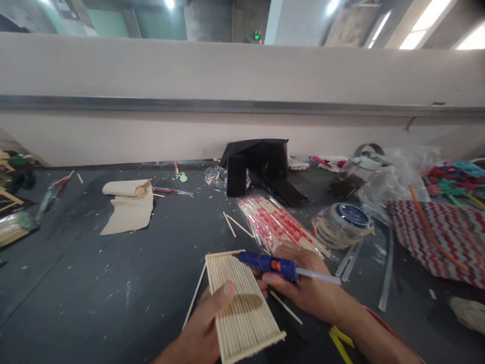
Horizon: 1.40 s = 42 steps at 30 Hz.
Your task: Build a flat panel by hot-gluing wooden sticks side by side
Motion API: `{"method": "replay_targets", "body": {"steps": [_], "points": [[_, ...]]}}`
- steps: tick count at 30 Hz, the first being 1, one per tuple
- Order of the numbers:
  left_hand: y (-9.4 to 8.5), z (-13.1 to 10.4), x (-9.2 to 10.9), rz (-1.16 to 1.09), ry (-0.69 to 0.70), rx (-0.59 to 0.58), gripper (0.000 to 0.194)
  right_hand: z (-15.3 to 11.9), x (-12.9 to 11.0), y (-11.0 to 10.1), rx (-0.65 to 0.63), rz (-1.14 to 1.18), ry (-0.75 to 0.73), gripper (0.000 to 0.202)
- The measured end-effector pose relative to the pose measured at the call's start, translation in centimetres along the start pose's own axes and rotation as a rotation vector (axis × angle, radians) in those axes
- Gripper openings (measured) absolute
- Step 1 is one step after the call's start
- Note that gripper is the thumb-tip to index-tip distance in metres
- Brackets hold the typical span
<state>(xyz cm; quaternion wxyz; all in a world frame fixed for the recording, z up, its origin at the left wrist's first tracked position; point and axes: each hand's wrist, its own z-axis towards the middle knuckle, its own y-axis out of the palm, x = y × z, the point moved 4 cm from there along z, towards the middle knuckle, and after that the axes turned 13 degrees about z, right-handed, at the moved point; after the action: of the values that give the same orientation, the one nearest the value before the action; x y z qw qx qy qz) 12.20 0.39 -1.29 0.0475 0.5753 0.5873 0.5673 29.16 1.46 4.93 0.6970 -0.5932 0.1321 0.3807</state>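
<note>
My left hand [207, 319] grips a flat panel of pale wooden sticks [250, 316] laid side by side, its thumb pressed on the top face. A crosswise stick runs along the panel's far end and another along its near end. In my right hand [303, 275] is a blue hot glue gun [265, 264], with a clear glue stick [318, 276] poking out of its back. The gun's nozzle is at the far crosswise stick; whether it touches I cannot tell. Loose sticks [195, 296] lie on the dark table beside the panel.
Plastic-wrapped chopsticks [278, 225] lie beyond my right hand, near a clear jar [337, 227]. More glue sticks [387, 273] and a zigzag-patterned cloth [439, 237] are at the right. A rolled paper sheet [131, 207] lies at left. Behind stand a black phone-like slab [236, 177] and black bag [261, 151].
</note>
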Motion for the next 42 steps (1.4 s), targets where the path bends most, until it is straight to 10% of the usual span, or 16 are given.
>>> {"method": "replay_targets", "body": {"steps": [42], "points": [[0.05, 0.04, 0.67, -0.020, 0.016, 0.020, 0.046, -0.04, 0.81, -0.04, 0.013, -0.063, 0.035, 0.039]]}}
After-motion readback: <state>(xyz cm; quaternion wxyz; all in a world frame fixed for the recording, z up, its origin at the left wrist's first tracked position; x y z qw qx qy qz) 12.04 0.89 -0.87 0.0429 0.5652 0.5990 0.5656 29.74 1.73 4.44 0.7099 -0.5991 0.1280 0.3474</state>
